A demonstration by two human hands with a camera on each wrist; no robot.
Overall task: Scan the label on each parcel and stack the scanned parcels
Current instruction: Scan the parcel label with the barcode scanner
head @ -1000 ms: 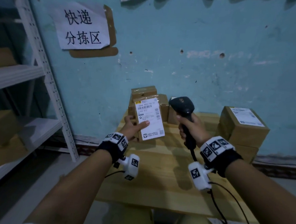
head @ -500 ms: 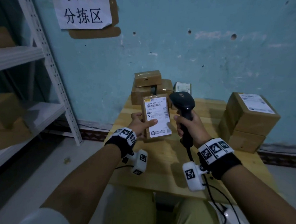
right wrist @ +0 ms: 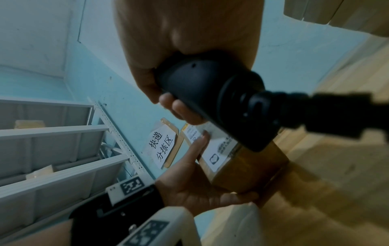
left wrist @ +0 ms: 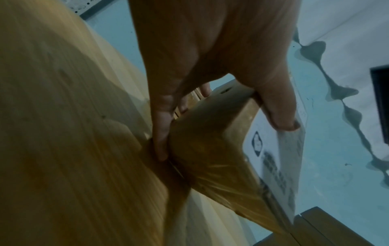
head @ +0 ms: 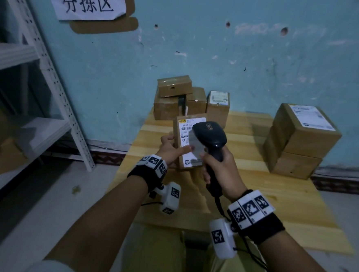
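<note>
My left hand (head: 170, 149) grips a small brown parcel (head: 182, 134) with a white label, held upright over the wooden table (head: 276, 195); the thumb lies across the label and the fingers sit behind. In the left wrist view the parcel (left wrist: 210, 149) shows its brown side and the label edge. My right hand (head: 221, 168) grips the handle of a black barcode scanner (head: 209, 135), whose head covers the right part of the label. The right wrist view shows the scanner (right wrist: 210, 99) handle and the parcel (right wrist: 242, 166) beyond it.
Several small brown parcels (head: 177, 97) are piled at the table's back left by the blue wall. Two larger boxes (head: 301, 140) are stacked at the back right. A white metal shelf rack (head: 29, 83) stands to the left. The scanner cable (head: 251, 253) hangs off the front edge.
The scanner has moved left, from beside the parcel to in front of its label. The parcel has come lower and closer over the table. The camera view has tilted down.
</note>
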